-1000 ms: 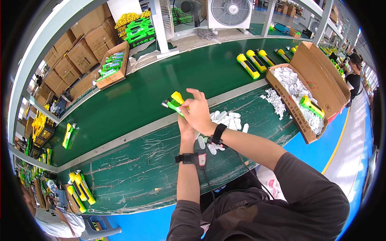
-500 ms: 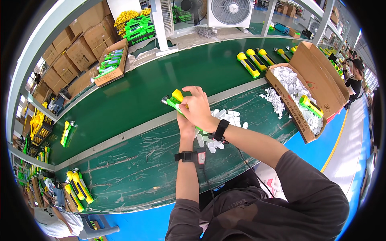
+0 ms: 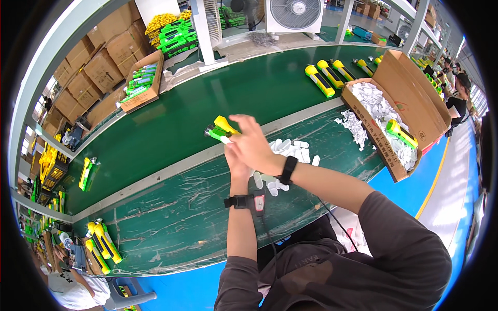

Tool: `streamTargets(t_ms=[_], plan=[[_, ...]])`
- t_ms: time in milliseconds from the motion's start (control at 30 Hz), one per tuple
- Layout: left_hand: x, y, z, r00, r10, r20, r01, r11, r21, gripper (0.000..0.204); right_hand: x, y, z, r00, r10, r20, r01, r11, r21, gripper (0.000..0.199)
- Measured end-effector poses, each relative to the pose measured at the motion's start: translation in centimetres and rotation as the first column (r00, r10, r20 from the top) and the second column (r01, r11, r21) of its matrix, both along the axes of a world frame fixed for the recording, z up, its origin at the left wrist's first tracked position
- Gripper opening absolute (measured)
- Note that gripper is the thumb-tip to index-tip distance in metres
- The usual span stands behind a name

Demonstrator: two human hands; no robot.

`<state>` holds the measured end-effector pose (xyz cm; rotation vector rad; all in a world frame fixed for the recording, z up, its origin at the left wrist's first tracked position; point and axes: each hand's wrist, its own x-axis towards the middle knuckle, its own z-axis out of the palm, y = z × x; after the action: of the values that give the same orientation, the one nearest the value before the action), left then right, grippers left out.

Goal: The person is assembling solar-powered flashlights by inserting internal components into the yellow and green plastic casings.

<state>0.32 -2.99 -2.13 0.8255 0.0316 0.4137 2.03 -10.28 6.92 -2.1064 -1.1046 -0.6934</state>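
Note:
A yellow and green flashlight (image 3: 223, 127) is held in front of me, its clear lamp end pointing left and its far end hidden by my hands. My left hand (image 3: 237, 163) is closed round it from below, fingers mostly covered. My right hand (image 3: 255, 146) lies across it from above, fingers bent against its body. A small white patch (image 3: 226, 139) shows on the green side beside my fingertips. Just right of my hands, white oval pieces (image 3: 295, 150) are scattered on the green bench (image 3: 171, 217). Each wrist wears a black strap.
An open carton (image 3: 371, 136) of white scraps holds another flashlight (image 3: 401, 133) at right. Several flashlights stand on the far green belt (image 3: 259, 83) and more lie at near left (image 3: 106, 241). A box of green parts (image 3: 142, 85) sits beyond the belt. Co-workers are at both sides.
The flashlight's lamp end has turned slightly and dipped. My right hand has shifted a little, its fingers less curled over the top, and the white patch now shows on the green side.

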Motion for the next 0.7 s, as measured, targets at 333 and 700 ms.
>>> streamTargets(t_ms=[333, 700], plan=[[-0.6, 0.1, 2.3, 0.994, -0.113, -0.006, 0.103, 0.928, -0.358, 0.043, 0.4, -5.8, -0.3, 0.722, 0.180, -0.668, -0.145, 0.983, 0.109, 0.043], [-0.7, -0.3, 2.3, 0.999, -0.041, -0.023, 0.034, 0.971, -0.235, 0.042, -0.4, -6.1, -0.9, 0.811, 0.180, -0.557, -0.168, 0.983, 0.074, 0.032]])
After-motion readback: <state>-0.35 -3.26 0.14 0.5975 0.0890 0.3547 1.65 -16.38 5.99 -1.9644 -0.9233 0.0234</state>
